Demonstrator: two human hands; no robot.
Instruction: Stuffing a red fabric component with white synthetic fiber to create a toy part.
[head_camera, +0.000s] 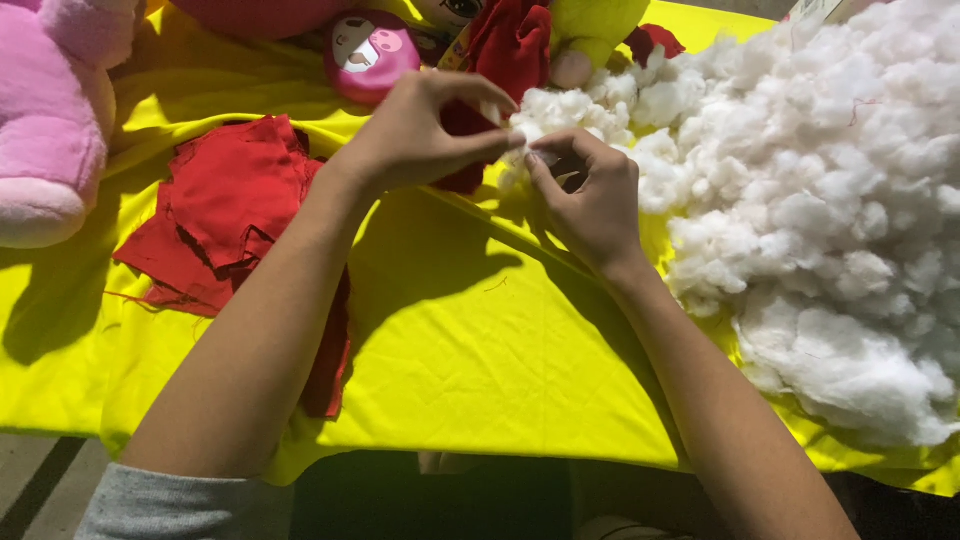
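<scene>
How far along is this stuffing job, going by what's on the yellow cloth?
Looks done: finished plush toys sit at the far edge, such as the pink plush. In hand: the left hand and right hand pinch a tuft of white stuffing against a small red fabric piece. Left: a stack of cut red fabric pieces lies unfilled, and a big heap of stuffing remains.

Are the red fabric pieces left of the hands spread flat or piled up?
Piled up: the red fabric pieces overlap in a loose, rumpled heap on the yellow cloth, edges crossing at different angles, partly under the left forearm.
</scene>
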